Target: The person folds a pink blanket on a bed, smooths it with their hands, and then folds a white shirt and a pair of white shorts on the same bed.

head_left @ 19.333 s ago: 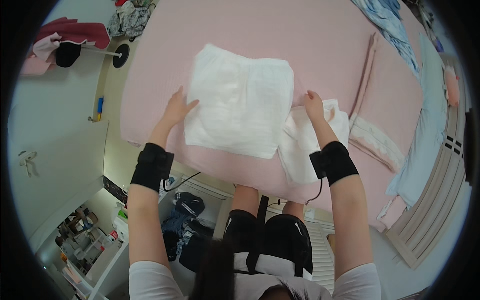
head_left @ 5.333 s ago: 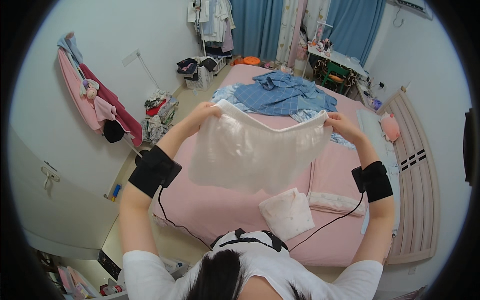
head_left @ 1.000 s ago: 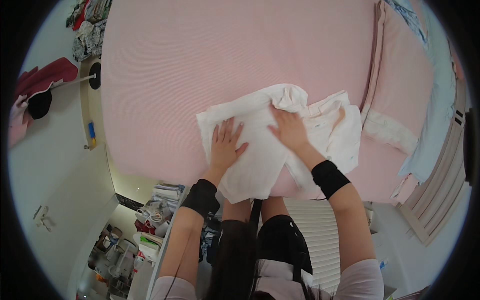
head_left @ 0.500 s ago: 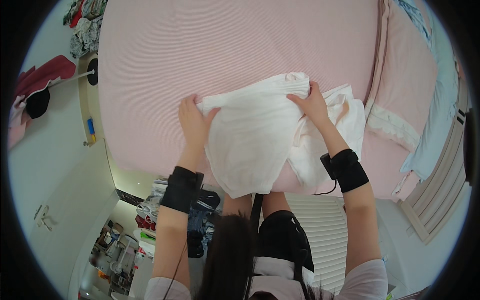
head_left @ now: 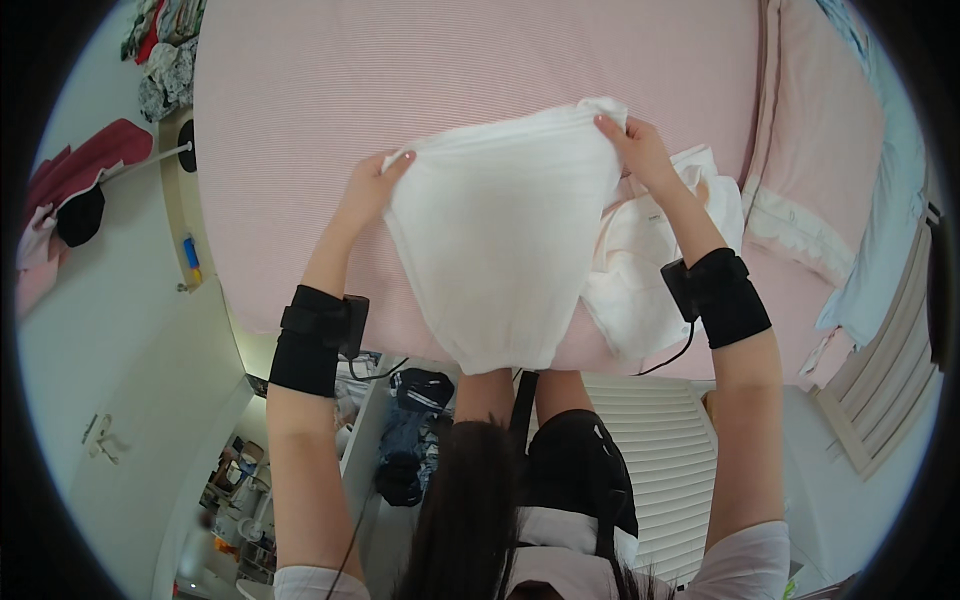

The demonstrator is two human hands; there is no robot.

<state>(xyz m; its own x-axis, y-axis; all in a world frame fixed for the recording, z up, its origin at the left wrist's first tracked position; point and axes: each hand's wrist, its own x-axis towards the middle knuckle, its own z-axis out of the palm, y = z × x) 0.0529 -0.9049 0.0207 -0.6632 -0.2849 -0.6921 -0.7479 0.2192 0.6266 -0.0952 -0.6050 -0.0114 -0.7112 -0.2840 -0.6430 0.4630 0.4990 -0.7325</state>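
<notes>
A white garment (head_left: 500,235) with a gathered band along its far edge is stretched between my two hands at the bed's near edge. My left hand (head_left: 368,190) pinches its far left corner, thumb on top. At the far right corner my right hand (head_left: 648,155) grips the band, thumb on top and fingers underneath. The cloth narrows toward me, and its near end reaches the mattress edge above my legs. Partly under my right forearm lies a second white garment (head_left: 640,265), crumpled on the bed.
The bed has a pink striped cover (head_left: 480,60). A pink pillow (head_left: 815,150) with a lace border lies at the right, beside pale blue bedding (head_left: 895,200). Dark folded clothes (head_left: 410,440) sit low at the left, near a white door (head_left: 150,400). Clothes hang (head_left: 90,175) at far left.
Both hands have moved away from me and apart, the left one also leftward. The white garment's band is now farther off and pulled tauter, and its front is smoother.
</notes>
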